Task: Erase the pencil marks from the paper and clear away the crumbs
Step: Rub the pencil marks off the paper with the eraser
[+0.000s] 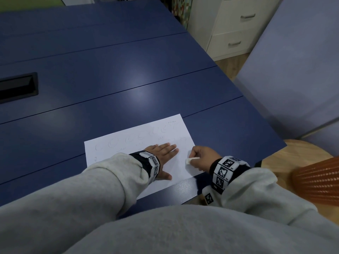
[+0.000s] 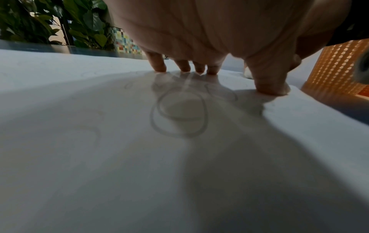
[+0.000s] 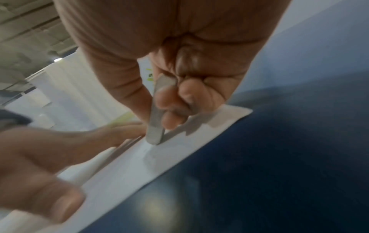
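While the left hand lies flat on the paper with fingers spread and pressing it to the blue worktop, the right hand pinches a white eraser whose tip touches the sheet near its right edge. Most of the job looks undone — rows of pencil loops run along the far side, and one shows under the left palm. I cannot make out any crumbs, so sweeping waits.
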Tool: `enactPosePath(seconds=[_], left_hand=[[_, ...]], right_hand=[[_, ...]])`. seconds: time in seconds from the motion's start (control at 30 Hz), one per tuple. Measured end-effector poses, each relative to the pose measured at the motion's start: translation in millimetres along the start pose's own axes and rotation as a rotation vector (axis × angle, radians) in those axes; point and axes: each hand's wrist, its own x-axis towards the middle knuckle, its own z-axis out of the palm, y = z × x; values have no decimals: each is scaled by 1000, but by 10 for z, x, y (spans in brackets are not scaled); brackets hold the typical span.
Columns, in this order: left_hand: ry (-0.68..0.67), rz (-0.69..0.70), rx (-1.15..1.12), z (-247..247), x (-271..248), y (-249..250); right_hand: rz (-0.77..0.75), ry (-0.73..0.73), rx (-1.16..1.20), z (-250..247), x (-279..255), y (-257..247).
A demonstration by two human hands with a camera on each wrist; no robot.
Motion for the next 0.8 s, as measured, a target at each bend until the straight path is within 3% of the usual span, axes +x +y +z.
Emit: enactPosePath(seconds=[0.07,0.23,0.3,0.4,0.47,0.6,0.73,0.8], left_hand=[[-1,2,-1,-1,3,-1],[13,7,-6,36,7,-13],[16,6,-9,42,12,-12],[19,4,-15,38,25,-14],[21,4,-17,44,24,-19],[33,13,-22,57,17,-24],[36,14,-30,59,12,-24],[36,13,-27,52,11,-20]], right_hand=[[-35,-57,-74,38,-17,-29],[2,188,-53,-32,82,-54],[-3,139,-62,16,49,-66],[-25,-57,-64,94,-47,-110],[-30,-32,-78,39,-23,-112],[7,181,-67,-55,49,-58],[-57,-10,-110,112,-30,-74],[-92,-9,-171,100,-23,-100]])
